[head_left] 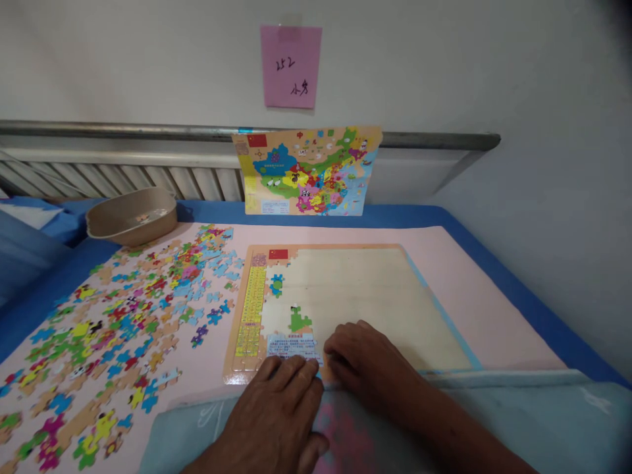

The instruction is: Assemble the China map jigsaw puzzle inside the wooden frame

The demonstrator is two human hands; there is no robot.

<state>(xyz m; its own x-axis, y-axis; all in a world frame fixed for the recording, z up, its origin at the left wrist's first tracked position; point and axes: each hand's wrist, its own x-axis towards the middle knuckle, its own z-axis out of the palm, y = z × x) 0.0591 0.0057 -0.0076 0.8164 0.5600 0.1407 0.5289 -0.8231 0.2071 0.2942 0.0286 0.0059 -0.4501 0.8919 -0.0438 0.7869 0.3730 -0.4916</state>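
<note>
A jigsaw puzzle board [345, 289] with a pale wooden base lies in front of me. Joined pieces line its left side, with a yellow text strip [251, 296], a red flag piece [278, 254] and a white-and-blue text block [291, 343]. Small blue and green clusters sit inside that border. My left hand [281, 411] rests palm down over the lower edge, its fingers stretched out and touching the text block. Just right of that block, my right hand [365, 362] bends its fingers down against the board beside an orange bit of border. Whatever its fingertips hold is hidden.
Loose puzzle pieces [123, 316] spread across the pink sheet on the left. A beige basin [133, 217] with a few pieces stands behind them. A printed map picture [309, 174] leans against a metal rail [434, 141]. Light blue cloth [518, 408] lies along the near side.
</note>
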